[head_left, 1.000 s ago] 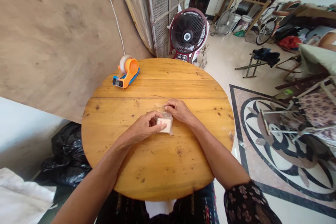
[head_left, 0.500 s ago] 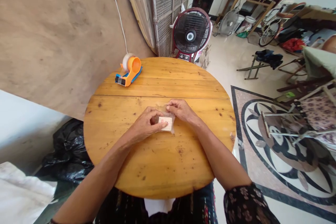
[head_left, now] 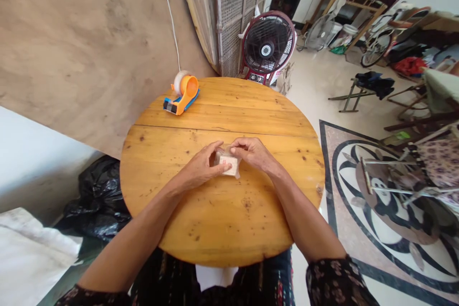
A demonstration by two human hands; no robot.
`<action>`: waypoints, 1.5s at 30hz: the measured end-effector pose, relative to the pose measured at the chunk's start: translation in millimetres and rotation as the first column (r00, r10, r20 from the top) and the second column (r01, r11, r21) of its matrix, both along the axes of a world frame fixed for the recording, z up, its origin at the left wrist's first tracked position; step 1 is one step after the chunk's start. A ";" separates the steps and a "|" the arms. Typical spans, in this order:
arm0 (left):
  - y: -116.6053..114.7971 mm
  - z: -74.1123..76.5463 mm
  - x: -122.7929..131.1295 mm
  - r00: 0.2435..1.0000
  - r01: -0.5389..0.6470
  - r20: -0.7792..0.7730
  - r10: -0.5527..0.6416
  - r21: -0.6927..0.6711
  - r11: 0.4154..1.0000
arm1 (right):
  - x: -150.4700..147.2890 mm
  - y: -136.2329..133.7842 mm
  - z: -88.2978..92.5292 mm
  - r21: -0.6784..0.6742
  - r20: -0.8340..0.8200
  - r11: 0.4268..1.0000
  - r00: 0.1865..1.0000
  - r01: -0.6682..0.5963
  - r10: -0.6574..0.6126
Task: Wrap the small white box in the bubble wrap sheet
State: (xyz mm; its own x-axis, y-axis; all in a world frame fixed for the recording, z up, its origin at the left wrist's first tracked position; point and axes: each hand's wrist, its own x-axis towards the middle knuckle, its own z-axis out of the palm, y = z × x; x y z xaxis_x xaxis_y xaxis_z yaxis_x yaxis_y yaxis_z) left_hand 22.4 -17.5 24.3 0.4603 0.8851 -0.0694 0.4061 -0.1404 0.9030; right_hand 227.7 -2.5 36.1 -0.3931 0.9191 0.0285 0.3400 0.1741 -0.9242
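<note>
A small white block-shaped packet (head_left: 230, 159) with red print rests on the round wooden table (head_left: 215, 229). Thin clear plastic film (head_left: 226, 150) lies around it and sticks out past its edges. My left hand (head_left: 201, 166) holds the packet from the left, thumb pressed on its top and fingers curved around the far side. On the right, my right hand (head_left: 254, 154) has thumb and forefinger pinched together on the film at the packet's far right corner. The other right fingers are curled in.
An orange and blue tape dispenser (head_left: 184, 95) with a roll of clear tape stands at the table's back left edge. Behind the table is a dark red fan (head_left: 267, 50). A black plastic bag (head_left: 98, 198) lies to the left, a folding stool (head_left: 362, 88) to the right.
My left fingers have lifted and opened a little along the packet's far side, while the thumb stays on top. My right hand still pinches the film. The view has shifted slightly.
</note>
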 end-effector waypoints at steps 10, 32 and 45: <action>-0.3 5.4 1.8 0.997 0.030 0.066 -0.031 0.021 0.999 | -7.1 -15.1 14.5 0.339 0.175 0.940 0.984 -0.039 -0.022; 2.7 5.6 0.3 0.994 0.032 0.106 -0.039 0.069 0.997 | -1.5 -16.6 -2.4 0.561 0.286 0.815 0.958 -0.144 -0.027; 5.3 4.2 -1.1 1.000 -0.018 -0.001 0.019 0.138 0.990 | -1.0 -29.0 21.8 0.564 0.645 0.740 0.755 -0.367 -0.118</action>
